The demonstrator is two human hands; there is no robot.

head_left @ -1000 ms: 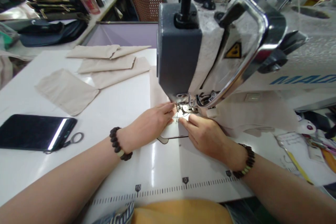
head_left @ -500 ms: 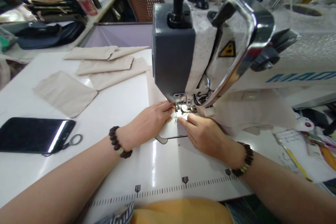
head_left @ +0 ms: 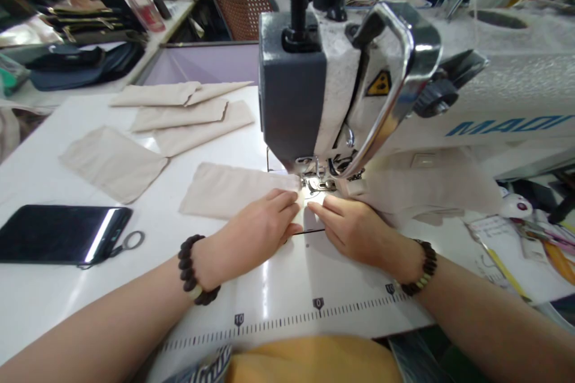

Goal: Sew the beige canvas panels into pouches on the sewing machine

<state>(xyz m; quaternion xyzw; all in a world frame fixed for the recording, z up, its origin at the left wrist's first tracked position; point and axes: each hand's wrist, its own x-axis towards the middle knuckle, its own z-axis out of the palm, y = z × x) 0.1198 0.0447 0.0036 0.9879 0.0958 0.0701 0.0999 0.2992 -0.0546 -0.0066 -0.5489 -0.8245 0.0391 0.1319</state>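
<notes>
A beige fabric piece (head_left: 227,188) lies flat on the white machine bed, its right end reaching the presser foot (head_left: 320,184) of the sewing machine (head_left: 294,81). Over that end bends my left hand (head_left: 256,224), fingertips on the cloth's lower edge and thumb tucked below, closed on it. Just right of the needle area is my right hand (head_left: 359,227), its fingers pressed together at the front of the foot. Whatever is under those fingertips is hidden. Both wrists wear dark beaded bracelets.
Several folded beige fabric pieces (head_left: 193,116) and a single one (head_left: 114,161) lie at the left. A phone (head_left: 63,233) with a ring strap is nearer. More beige cloth (head_left: 431,185) sits under the machine arm. Papers and small tools (head_left: 507,257) are at the right.
The fabric piece behind the needle has swung round and now lies left of the foot. My left hand has shifted slightly towards me; my right hand stays almost in place.
</notes>
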